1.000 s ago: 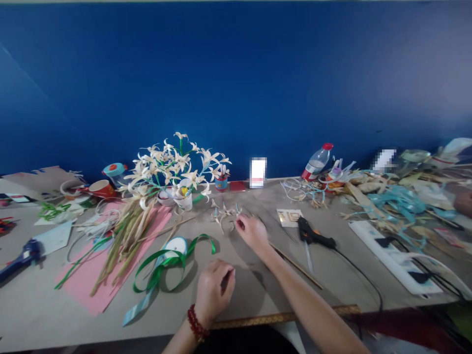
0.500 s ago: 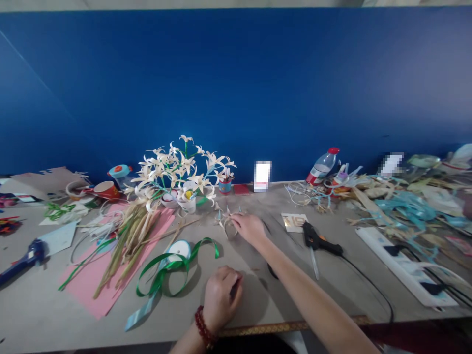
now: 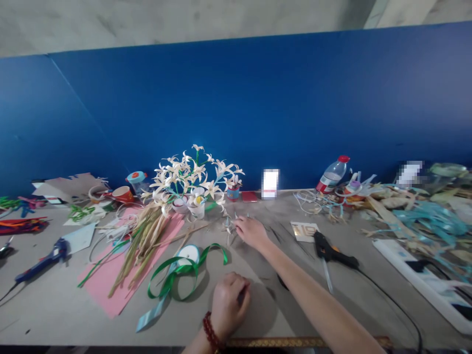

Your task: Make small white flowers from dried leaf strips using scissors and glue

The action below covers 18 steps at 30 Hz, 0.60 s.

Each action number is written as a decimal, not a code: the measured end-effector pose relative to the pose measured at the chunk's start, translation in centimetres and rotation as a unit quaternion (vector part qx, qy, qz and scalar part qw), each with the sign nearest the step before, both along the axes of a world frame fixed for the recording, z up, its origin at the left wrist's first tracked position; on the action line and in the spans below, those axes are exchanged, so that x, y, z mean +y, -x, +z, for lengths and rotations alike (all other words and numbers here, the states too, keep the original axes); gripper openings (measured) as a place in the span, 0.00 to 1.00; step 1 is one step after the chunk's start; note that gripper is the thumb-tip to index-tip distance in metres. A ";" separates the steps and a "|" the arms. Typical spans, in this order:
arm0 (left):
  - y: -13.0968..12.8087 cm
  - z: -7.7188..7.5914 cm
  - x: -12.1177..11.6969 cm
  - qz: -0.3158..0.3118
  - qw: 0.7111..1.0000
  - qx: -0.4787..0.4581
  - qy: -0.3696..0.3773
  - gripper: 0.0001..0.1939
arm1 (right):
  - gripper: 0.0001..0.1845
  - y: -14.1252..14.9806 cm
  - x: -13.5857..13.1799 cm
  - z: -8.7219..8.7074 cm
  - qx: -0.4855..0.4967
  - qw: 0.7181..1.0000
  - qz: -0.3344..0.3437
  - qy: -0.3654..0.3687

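Observation:
My right hand reaches over the middle of the table, its fingers bent together at some small pale flower pieces with bluish tips. Whatever lies between those fingertips is too small and blurred to make out. Nearer to me, my left hand, with a dark red bead bracelet at the wrist, rests curled on the table; its palm side is hidden. Left of it lie a looped green ribbon and a white ribbon spool. Behind stands a bunch of white handmade flowers.
Dried stalks lie on pink paper. A black glue gun and a white power strip are at right, a blue glue gun at left. A bottle leans near the blue partition.
The view has tilted up and turned a little left, so the table things appear lower and farther right. My right fingers have shifted slightly among the flower pieces; my left hand stays curled.

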State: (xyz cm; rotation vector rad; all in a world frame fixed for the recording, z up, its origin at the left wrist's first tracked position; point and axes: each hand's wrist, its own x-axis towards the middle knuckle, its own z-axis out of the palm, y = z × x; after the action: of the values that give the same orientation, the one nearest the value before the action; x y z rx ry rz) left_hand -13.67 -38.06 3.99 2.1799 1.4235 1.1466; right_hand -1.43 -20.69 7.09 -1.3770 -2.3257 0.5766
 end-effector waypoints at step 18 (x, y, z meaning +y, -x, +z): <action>0.3 3.7 1.9 -0.004 0.865 -0.461 0.199 0.11 | 0.14 -2.8 -10.5 2.0 0.389 0.892 -0.032 0.228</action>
State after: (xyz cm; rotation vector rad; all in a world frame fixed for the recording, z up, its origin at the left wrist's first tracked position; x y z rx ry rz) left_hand -13.97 -36.17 7.74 1.0704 1.0493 1.4347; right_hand 1.42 -31.21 9.13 -1.0872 -1.5343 1.4161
